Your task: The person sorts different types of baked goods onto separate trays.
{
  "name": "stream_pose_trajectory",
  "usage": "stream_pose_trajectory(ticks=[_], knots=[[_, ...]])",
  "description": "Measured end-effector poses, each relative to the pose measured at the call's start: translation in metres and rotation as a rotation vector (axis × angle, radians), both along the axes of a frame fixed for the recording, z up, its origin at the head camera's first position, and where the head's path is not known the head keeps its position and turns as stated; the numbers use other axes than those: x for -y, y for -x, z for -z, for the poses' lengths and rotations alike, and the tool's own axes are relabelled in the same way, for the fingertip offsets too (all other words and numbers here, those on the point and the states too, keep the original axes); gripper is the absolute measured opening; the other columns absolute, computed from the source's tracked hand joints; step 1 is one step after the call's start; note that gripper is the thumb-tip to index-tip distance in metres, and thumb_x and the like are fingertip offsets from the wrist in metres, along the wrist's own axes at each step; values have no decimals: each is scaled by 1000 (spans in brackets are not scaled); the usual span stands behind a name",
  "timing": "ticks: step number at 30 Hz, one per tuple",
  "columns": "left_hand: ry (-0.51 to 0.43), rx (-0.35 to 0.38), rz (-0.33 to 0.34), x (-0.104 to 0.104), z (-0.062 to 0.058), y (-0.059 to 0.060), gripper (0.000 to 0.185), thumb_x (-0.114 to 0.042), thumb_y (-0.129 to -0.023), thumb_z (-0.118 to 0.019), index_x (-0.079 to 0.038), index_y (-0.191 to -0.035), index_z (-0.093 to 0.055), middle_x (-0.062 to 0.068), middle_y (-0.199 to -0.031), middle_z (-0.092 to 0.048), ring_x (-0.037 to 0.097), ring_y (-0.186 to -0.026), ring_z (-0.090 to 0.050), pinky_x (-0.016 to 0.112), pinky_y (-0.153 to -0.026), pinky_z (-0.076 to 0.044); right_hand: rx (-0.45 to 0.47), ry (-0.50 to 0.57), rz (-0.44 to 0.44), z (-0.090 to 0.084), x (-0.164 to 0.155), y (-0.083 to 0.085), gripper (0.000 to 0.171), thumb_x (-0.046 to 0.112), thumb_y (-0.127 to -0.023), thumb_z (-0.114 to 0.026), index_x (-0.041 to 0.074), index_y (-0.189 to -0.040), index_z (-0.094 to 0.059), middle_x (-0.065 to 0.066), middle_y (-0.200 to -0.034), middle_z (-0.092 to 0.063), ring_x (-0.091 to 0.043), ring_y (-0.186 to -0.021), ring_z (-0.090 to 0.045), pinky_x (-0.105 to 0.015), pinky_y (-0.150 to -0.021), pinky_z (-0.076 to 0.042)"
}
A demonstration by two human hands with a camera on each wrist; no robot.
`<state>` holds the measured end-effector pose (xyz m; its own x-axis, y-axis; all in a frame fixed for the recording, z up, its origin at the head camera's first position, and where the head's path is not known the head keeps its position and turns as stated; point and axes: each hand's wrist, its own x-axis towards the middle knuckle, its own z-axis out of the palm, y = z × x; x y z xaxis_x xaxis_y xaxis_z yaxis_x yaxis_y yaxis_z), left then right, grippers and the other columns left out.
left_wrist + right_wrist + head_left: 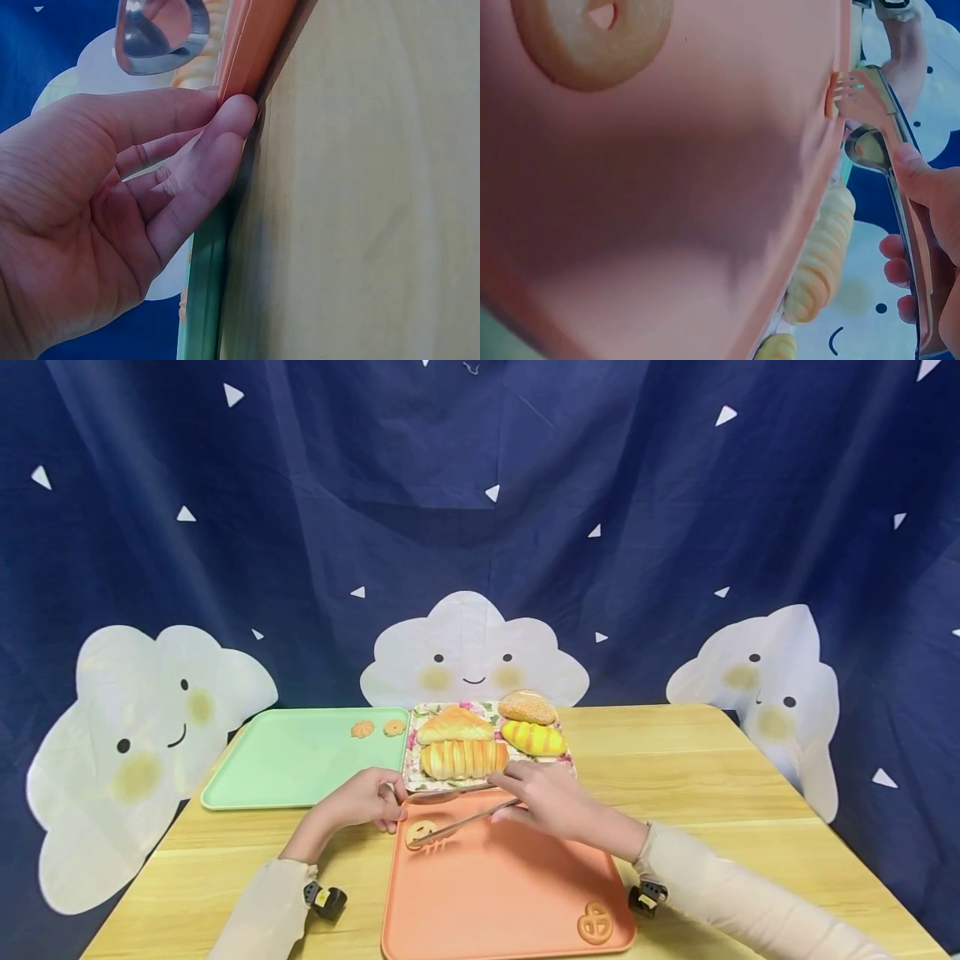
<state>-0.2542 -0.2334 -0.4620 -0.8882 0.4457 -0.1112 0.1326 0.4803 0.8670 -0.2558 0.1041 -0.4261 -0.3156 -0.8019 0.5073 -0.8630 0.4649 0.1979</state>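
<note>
My right hand (pixel 551 802) grips metal tongs (pixel 465 817); their forked tip lies at a round cookie (pixel 420 832) in the near-left corner of the orange tray (pixel 510 893). In the right wrist view the forked tongs (pixel 859 94) touch that cookie (pixel 830 96) at the tray's rim, with my right hand (pixel 930 187) around the handles. My left hand (pixel 363 802) pinches the orange tray's far-left corner. Seen from the left wrist, my left hand (pixel 112 202) has thumb and fingertip on the tray's rim (pixel 251 45), below the tongs' spoon tip (pixel 161 34).
A pretzel cookie (pixel 595 923) lies at the orange tray's near right. Behind it a floral plate (pixel 411 760) carries several breads. A green tray (pixel 292 764) at the back left holds two small cookies (pixel 362 728). All rest on a wooden table (pixel 712 777).
</note>
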Motion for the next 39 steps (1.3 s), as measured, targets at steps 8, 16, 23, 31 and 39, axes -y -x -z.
stream_pose_trajectory(ticks=[8,16,23,31,39], knots=[[-2,7,-8,0,0,0,14,2,-86,-72,4,-94,-61,14,-69,-71,23,-63,-72,38,-58,-62,-33,9,-6,6,5,-1,50,51,-80,-82,15,-112,-72,3,-85,-64,-10,-66,-57,-18,-48,-35],[4,11,-11,0,1,1,13,6,-85,-70,4,-95,-61,10,-69,-70,22,-62,-71,36,-59,-62,-21,-10,-5,6,9,-3,43,51,-82,-79,18,-108,-71,5,-83,-62,-8,-64,-56,-17,-48,-34],[4,13,-12,0,0,1,13,8,-83,-67,5,-94,-61,10,-67,-69,22,-63,-71,36,-58,-62,22,-5,-17,8,12,-2,38,48,-83,-80,18,-104,-72,6,-80,-60,-6,-63,-53,-15,-48,-30],[0,-1,-2,1,0,1,12,7,-83,-64,5,-94,-61,16,-67,-69,24,-63,-72,36,-58,-62,27,8,-29,8,13,-3,33,45,-81,-82,19,-99,-73,8,-74,-56,-3,-57,-49,-13,-48,-20],[-7,3,-3,1,1,0,10,4,-85,-69,3,-92,-61,16,-70,-72,24,-63,-72,36,-58,-62,-2,16,-26,9,11,-4,33,47,-82,-81,19,-99,-75,9,-73,-56,-3,-56,-48,-13,-47,-19]])
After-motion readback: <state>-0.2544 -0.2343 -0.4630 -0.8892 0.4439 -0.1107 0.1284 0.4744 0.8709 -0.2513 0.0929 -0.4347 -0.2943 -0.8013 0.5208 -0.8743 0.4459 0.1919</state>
